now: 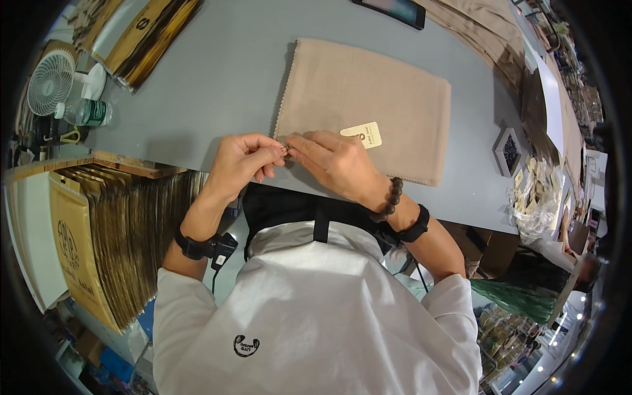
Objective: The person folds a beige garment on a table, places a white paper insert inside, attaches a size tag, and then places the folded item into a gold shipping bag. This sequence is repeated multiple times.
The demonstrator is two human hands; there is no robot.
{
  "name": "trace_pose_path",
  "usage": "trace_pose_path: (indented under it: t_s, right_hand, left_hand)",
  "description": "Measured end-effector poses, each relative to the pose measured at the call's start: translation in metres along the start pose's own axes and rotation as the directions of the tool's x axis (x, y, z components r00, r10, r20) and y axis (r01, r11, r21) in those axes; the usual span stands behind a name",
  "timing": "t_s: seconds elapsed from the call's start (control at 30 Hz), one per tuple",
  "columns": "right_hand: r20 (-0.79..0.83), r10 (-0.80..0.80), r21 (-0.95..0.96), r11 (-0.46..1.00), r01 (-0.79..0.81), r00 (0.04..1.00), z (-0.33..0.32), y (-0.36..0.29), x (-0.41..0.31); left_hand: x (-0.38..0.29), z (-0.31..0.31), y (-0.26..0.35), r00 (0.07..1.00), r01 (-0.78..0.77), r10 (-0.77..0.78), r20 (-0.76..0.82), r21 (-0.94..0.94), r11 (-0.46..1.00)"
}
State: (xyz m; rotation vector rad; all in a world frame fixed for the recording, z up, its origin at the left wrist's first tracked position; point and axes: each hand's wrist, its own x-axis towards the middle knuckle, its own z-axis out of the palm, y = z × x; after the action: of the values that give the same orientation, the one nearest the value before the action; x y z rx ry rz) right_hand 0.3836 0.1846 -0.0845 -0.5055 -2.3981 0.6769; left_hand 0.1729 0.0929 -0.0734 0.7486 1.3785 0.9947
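Note:
A beige folded cloth (368,84) with scalloped edges lies flat before me on the grey table. At its near left corner, the fingertips of my left hand (243,160) and my right hand (332,157) meet. Between them they pinch a small metal pin (286,147), mostly covered by fingers, so its exact form is hard to tell. My right hand rests over the cloth's near edge. Just beyond its knuckles a cream hang tag (368,135) with printing lies on the cloth, partly hidden by that hand.
A hexagonal tray (507,152) of small dark pieces and a clear bag of tags (535,200) sit right. More beige cloth (479,29) and a phone (395,11) lie beyond. On the left are gold packaging bags (143,39), a bottle (89,112), a fan (52,81) and stacked bags (79,247) below.

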Motion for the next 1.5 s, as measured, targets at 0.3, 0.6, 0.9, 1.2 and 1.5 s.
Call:
trace_pose_path:
  t_s: [0.3,0.6,0.9,1.2,1.5]
  right_hand:
    - [0.006,-0.078,-0.059,0.995,0.079,0.997,0.004,0.004,0.000]
    - [0.020,0.008,-0.049,0.999,-0.007,1.000,0.001,-0.006,-0.001]
    - [0.043,0.072,-0.175,0.983,-0.063,0.996,-0.007,0.008,-0.005]
    - [-0.001,0.089,-0.185,0.979,-0.087,0.996,-0.003,0.003,-0.008]
    - [-0.131,0.277,-0.292,0.907,-0.304,0.952,-0.035,0.038,-0.002]
  left_hand:
    - [0.002,-0.001,0.004,0.999,0.028,-0.029,0.043,0.027,0.999]
    - [0.002,-0.014,0.004,0.994,-0.101,0.108,-0.018,0.233,0.967]
    - [0.081,-0.197,0.083,0.289,0.353,0.935,-0.205,0.931,0.095]
    - [0.082,-0.300,0.089,0.450,0.345,0.685,-0.573,0.819,0.459]
    - [0.086,-0.312,0.080,0.189,0.105,0.668,-0.720,0.691,0.715]
